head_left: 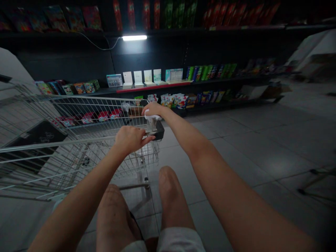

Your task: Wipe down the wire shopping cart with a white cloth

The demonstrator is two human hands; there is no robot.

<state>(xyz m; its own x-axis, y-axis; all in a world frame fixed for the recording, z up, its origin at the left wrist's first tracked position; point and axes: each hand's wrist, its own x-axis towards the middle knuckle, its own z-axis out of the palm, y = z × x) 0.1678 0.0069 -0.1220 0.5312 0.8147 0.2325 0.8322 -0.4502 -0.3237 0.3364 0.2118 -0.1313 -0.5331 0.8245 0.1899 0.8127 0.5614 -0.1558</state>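
A metal-wire shopping cart (86,141) stands in front of me to the left, its narrow end with a black plastic corner piece (159,131) close to my knees. My left hand (130,138) is closed over the cart's near top rail by that corner, thumb stretched along the end. Farther off, at the other side of the same end, my right hand (153,109) holds a crumpled white cloth (152,115) against the wire. Its fingertips are partly hidden by the hand and cloth.
Behind the cart runs a dark store shelf (147,94) with boxes, cans and snack bags. A lit tube lamp (134,37) hangs under its upper board, below rows of bottles. Grey floor tiles (236,147) stretch right, towards dark stand legs (312,185).
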